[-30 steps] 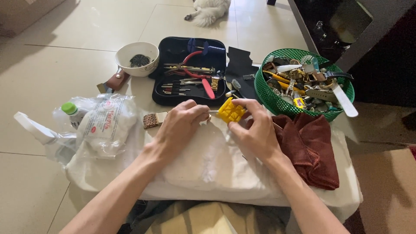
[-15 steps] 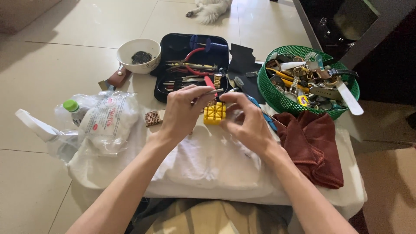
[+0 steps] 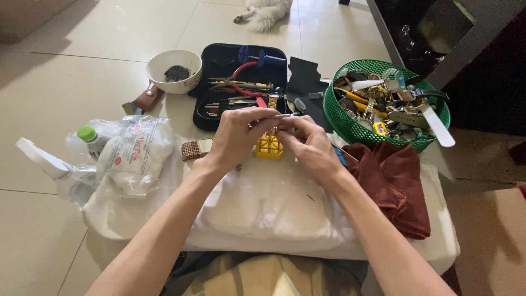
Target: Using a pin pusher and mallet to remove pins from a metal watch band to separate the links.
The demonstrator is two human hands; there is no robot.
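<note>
A small yellow block-shaped holder [image 3: 269, 146] sits between my two hands on a white padded cloth [image 3: 263, 208]. My left hand [image 3: 239, 137] grips a thin metal tool [image 3: 282, 115] over the holder, fingers pinched around it. My right hand [image 3: 309, 145] presses against the holder's right side, fingers curled on it and on something small above it that I cannot make out. A gold mesh watch band piece [image 3: 192, 149] lies just left of my left hand.
An open black tool case [image 3: 219, 66] with pliers lies behind the hands. A green basket [image 3: 334, 109] of watch parts stands at right, a dark red cloth [image 3: 394, 181] beside it. A white bowl [image 3: 174, 70], plastic bag [image 3: 129, 156] and bottle [image 3: 90, 138] are at left.
Both hands and the yellow holder have come together nearer the middle of the cloth, and my left hand now holds the thin metal tool over the holder.
</note>
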